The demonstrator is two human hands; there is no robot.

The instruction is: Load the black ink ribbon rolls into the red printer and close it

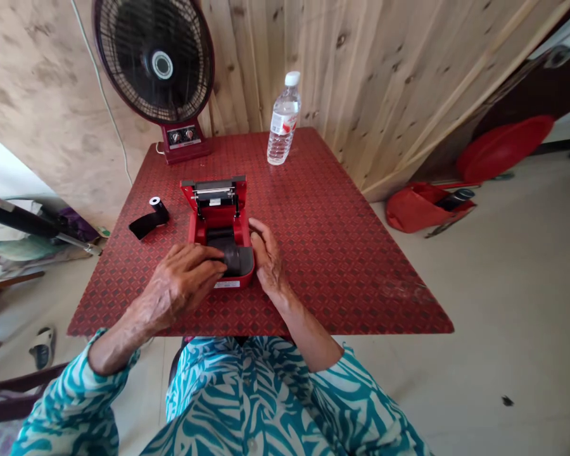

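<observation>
A small red printer [217,221] sits near the front of the table with its lid raised, showing a metal mechanism. A dark roll [232,256] lies in its open compartment. My left hand [183,282] grips the roll from the left, its fingers over the top. My right hand [267,256] curls against the printer's right side. To the left of the printer, a small roll with a white core [154,204] trails a black strip [142,226] on the table.
The red patterned table [337,278] holds a plastic water bottle [284,120] and a black fan [159,63] with a red base at the back, against a wooden wall. A red bag [422,206] and red basin [503,149] lie on the floor to the right.
</observation>
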